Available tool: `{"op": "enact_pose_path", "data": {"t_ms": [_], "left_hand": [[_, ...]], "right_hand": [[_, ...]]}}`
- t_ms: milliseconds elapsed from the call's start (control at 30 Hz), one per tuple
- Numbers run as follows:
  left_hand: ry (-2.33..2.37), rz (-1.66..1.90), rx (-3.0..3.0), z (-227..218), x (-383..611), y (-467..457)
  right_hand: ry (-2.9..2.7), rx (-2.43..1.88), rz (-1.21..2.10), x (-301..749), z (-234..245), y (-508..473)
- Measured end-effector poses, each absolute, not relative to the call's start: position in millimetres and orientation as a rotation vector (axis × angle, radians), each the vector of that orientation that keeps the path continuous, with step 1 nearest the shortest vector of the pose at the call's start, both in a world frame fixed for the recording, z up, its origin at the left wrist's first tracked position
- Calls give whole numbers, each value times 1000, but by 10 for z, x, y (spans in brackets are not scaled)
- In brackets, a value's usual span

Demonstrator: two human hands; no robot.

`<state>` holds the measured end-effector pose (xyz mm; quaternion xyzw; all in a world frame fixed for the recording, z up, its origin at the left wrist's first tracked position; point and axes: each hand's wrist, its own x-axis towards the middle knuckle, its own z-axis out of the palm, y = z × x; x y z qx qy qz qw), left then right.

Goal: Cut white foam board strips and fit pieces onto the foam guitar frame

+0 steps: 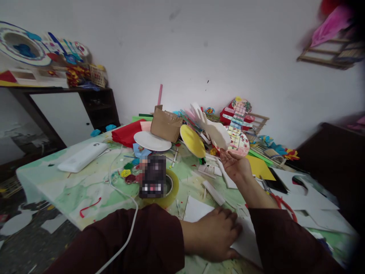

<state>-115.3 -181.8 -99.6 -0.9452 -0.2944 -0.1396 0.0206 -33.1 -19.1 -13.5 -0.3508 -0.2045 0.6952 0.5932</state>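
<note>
My left hand [213, 234] lies palm down across a white sheet [196, 208] at the table's near edge, its fingers loosely bent and slightly apart. Farther out, my right hand [235, 163] is raised with its palm turned up and its fingers apart. Its fingertips meet or overlap the lower edge of a tilted white guitar-shaped cutout [218, 135]; whether they bear any of its weight I cannot tell. Behind that cutout stands a decorated paper guitar [238, 125] with a floral body. A yellow oval piece [192, 140] leans to the left of the cutout.
A phone [153, 177] stands by a large tape roll [173, 186], with paint pots [128, 171] beside it. A white cable [112, 180] crosses my left sleeve. Behind are a cardboard box [167, 125] and a white oval [152, 140]. Red-handled scissors [285, 203] and white boards [316, 190] lie right.
</note>
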Motion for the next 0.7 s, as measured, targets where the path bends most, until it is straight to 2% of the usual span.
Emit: {"op": "enact_pose_path", "data": {"t_ms": [433,567,700], "left_hand": [[-921,-419,-2949,-988,-1148,-1815],[-927,-410,-2964,-988,-1149,-1810],[-928,-389,-2969,-962,-1150,-1810]], "right_hand": [[-527,-819,1576,-347,-291,-128],[-794,-840,1259,-395,-474,-77],[-1563,-1202,660,-460,-719,22]]}}
